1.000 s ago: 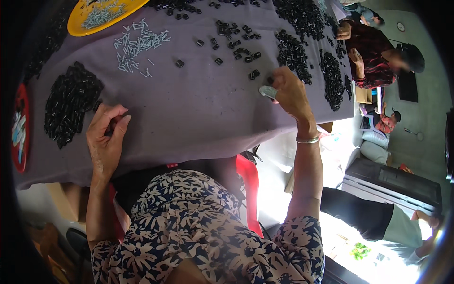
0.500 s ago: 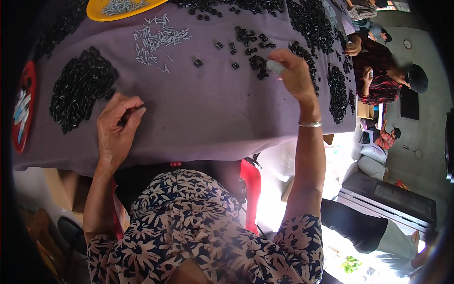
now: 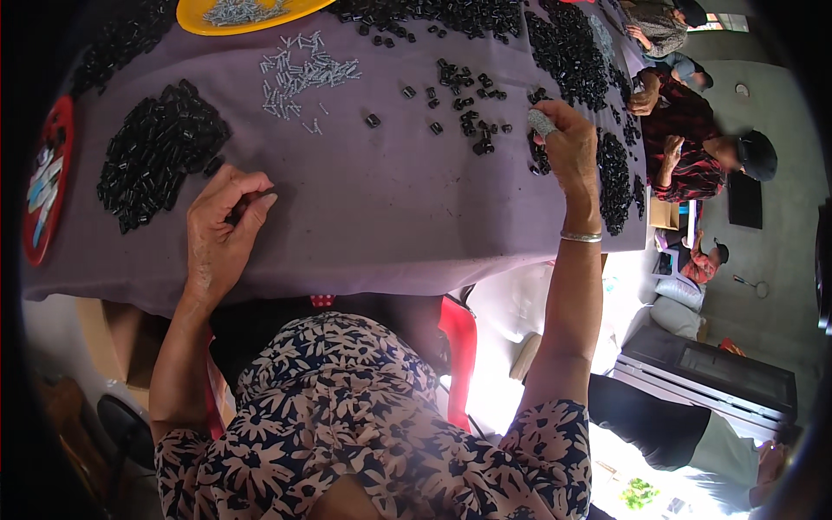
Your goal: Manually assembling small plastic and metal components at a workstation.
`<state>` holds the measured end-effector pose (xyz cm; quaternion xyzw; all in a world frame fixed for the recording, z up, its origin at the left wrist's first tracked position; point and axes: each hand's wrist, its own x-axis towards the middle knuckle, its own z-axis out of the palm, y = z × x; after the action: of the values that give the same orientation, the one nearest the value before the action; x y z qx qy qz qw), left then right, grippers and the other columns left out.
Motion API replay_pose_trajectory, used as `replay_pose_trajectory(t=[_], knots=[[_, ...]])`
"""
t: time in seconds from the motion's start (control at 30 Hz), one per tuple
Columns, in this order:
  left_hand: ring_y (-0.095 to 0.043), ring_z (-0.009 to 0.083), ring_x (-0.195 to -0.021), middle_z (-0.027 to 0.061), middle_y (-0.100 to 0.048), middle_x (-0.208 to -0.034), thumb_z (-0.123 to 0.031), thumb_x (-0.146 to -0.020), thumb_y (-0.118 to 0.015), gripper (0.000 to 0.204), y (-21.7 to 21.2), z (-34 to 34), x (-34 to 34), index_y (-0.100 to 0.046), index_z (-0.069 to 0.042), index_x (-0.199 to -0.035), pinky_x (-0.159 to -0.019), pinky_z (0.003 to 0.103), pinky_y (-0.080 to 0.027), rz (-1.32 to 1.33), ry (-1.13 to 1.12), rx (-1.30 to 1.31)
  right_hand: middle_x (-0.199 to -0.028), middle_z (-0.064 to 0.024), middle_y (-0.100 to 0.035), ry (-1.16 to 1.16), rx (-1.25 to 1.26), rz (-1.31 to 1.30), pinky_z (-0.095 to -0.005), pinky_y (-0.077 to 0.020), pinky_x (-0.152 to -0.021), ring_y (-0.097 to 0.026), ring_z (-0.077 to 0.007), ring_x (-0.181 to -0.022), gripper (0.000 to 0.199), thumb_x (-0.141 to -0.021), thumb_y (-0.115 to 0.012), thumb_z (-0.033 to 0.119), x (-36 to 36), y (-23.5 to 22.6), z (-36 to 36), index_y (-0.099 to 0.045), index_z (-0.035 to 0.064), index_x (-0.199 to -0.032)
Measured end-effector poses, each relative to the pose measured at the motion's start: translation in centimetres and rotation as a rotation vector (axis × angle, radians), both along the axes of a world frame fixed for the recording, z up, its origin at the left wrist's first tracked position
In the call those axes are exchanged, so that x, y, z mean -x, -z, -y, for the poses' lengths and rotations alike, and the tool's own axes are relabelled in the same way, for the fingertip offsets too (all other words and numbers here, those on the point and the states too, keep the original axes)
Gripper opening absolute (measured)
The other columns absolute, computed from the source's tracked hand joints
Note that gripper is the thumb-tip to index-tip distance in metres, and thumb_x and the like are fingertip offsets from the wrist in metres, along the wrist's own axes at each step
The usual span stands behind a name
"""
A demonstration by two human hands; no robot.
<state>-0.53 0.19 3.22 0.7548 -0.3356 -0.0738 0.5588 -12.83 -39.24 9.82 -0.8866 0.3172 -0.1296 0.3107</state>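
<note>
A: What is the left hand doing?

B: It rests on the purple-covered counter, fingers curled in and pinched on a small dark piece, thumb pressing it against the forefinger. Propped on the cloth like that, the hand looks steadied for fiddly work.

A: And the right hand?

B: Reached out further across the counter, fingers bunched around a small grey ridged bit that pokes out above the thumb. A bangle sits on that wrist.

A: What lies about them?

B: Just beyond the left fingers, up and to the left, is a dense heap of black parts. Between the two hands, a loose scatter of black pieces, nearer the right fingers. Past that, a spread of little silvery screws, with more in a yellow dish at the far edge. Sorted by kind, I'd judge, so each sort sits within reach.

A: Anything right of the right fingers?

B: More black heaps along the counter's edge, touching the hand's far side. Other people sit well apart, on the floor.
</note>
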Motion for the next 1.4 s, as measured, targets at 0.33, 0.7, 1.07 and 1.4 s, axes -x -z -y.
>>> replay_pose_trajectory(t=[0.33,0.7,1.07,1.4], knots=[[-0.051,0.0096,-0.069,0.0022,-0.053,-0.079,0.006,-0.082,-0.068,0.016,0.3,0.1,-0.1,-0.065,0.000,-0.096,-0.061,0.023,-0.041,0.006,-0.017,-0.010,-0.081,-0.0010,-0.070,-0.365,0.014,0.022,-0.0247,-0.0483,-0.066,-0.059,-0.0070,-0.073,0.012,-0.083,-0.072,0.004,-3.4,3.8,-2.7,-0.071,0.0043,-0.095],[-0.049,0.0097,-0.068,0.0017,-0.052,-0.078,0.005,-0.082,-0.069,0.017,0.4,-0.1,0.1,-0.066,-0.001,-0.097,-0.060,0.023,-0.040,0.017,-0.012,0.000,-0.087,-0.0034,-0.071,-0.225,0.104,0.004,-0.0261,-0.0515,-0.068,-0.065,-0.0116,-0.079,0.023,-0.083,-0.067,-0.001,0.4,1.2,0.7,-0.070,0.0047,-0.105],[-0.051,0.0086,-0.068,0.0021,-0.053,-0.080,0.007,-0.082,-0.068,0.018,0.7,0.5,-0.1,-0.066,0.000,-0.098,-0.060,0.023,-0.041,0.013,-0.010,0.016,-0.084,0.0006,-0.069,-0.273,0.062,0.085,-0.0234,-0.0466,-0.065,-0.058,-0.0087,-0.070,0.018,-0.084,-0.066,-0.001,-1.1,2.8,0.1,-0.071,0.0023,-0.101],[-0.052,0.0094,-0.068,0.0023,-0.054,-0.079,0.008,-0.081,-0.068,0.019,0.7,0.0,0.1,-0.066,0.000,-0.098,-0.060,0.024,-0.042,0.002,-0.011,0.024,-0.076,-0.0113,-0.069,-0.329,0.329,-0.167,-0.0307,-0.0484,-0.065,-0.060,-0.0217,-0.064,0.016,-0.081,-0.065,0.003,-1.7,2.5,-1.2,-0.070,0.0026,-0.096]])
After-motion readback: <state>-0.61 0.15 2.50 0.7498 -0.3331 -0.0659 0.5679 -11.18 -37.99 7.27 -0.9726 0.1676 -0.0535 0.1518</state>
